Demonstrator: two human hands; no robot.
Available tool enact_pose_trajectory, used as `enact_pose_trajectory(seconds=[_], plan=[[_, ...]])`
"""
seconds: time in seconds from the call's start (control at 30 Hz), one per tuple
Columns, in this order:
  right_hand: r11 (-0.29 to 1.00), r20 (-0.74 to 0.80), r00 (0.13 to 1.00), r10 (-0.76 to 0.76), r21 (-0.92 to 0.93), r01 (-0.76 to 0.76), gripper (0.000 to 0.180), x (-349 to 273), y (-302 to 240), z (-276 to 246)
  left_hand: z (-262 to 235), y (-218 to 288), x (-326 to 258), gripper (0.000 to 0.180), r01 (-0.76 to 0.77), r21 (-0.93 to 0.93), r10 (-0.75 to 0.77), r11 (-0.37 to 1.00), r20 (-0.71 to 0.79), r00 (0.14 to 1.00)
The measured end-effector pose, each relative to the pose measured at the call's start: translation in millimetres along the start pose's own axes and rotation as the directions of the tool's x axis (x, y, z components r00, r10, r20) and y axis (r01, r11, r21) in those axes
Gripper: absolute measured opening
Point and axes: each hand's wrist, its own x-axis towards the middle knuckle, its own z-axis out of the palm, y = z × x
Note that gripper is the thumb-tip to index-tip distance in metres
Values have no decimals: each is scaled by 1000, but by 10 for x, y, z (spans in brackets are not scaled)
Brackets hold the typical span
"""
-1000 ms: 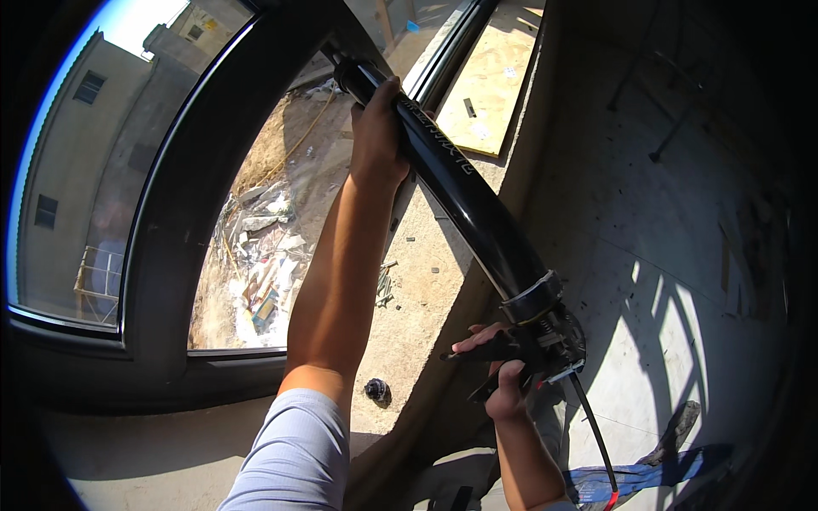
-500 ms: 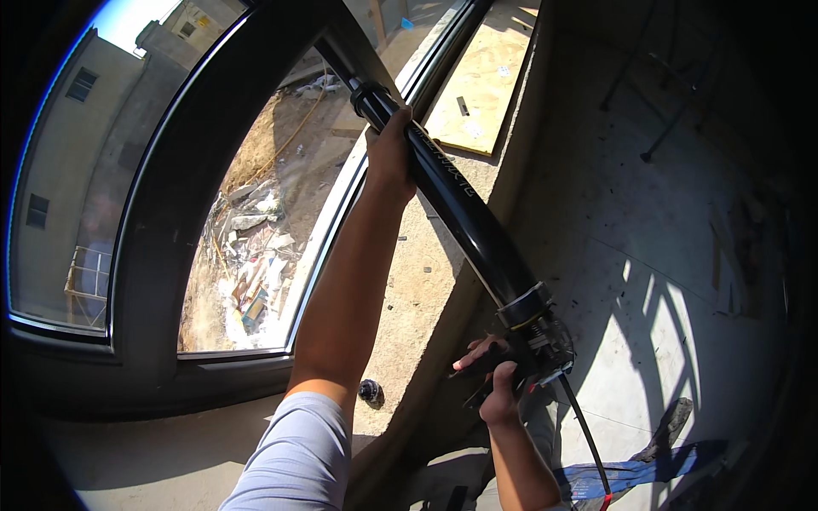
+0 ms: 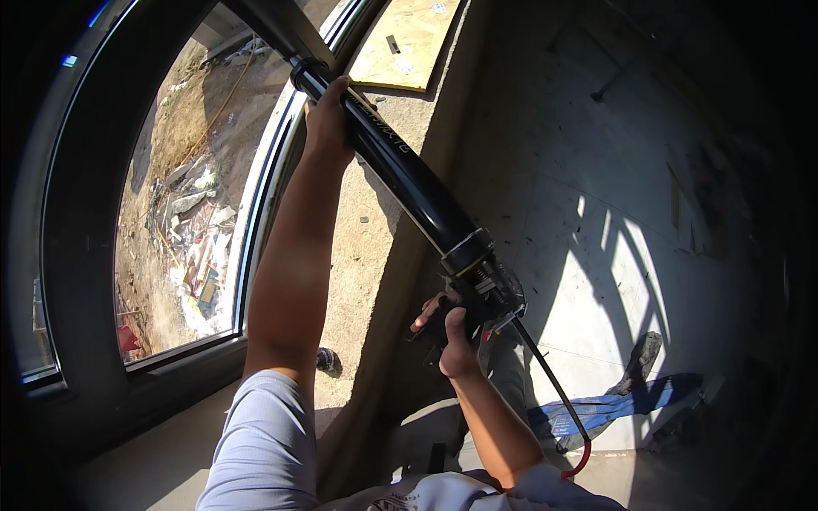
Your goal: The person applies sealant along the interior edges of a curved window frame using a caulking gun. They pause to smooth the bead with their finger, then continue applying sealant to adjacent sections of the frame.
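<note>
A long black caulking gun (image 3: 409,175) runs slantwise across the view, its nozzle end up by the window frame (image 3: 277,25). My left hand (image 3: 331,123) is wrapped round the front of its barrel, just behind the front cap. Lower down, my right hand (image 3: 452,336) closes on the dark handle and trigger, partly lost in shadow. The rod (image 3: 550,379) sticks out behind the gun toward me and ends in a red hooked part. Where the nozzle tip meets the frame cannot be made out.
A rough concrete sill (image 3: 362,264) carries a plywood board (image 3: 400,47) and a small dark round piece (image 3: 327,359). Rubble (image 3: 200,247) lies outside the glass. On the floor at right are a blue plastic sheet (image 3: 609,400) and dark stand legs (image 3: 605,85).
The view has shifted, so the gun, both hands and the sill now appear further left and higher. Both hands keep their hold on the caulking gun.
</note>
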Motion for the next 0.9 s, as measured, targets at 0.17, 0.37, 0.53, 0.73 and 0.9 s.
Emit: enact_pose_trajectory(seconds=[0.17,0.37,0.53,0.73,0.9], plan=[[998,-25,999,-38,53,40,55,20,25,-36,-16,-137,18,35,-30,-7,30,1000,-73,997],[1000,-80,996,-27,7,28,57,28,58,-63,-25,-222,-10,50,24,-17,-25,1000,-96,995],[1000,-93,996,8,-26,-11,53,10,57,-69,-49,-292,15,51,57,-4,-57,998,-96,994],[993,-99,992,84,91,-75,55,-25,-78,6,-47,-336,82,48,93,-5,-93,996,-157,983],[977,-154,986,59,-194,-88,78,65,-517,185,-14,-193,115,67,196,-1,-193,981,-177,965]])
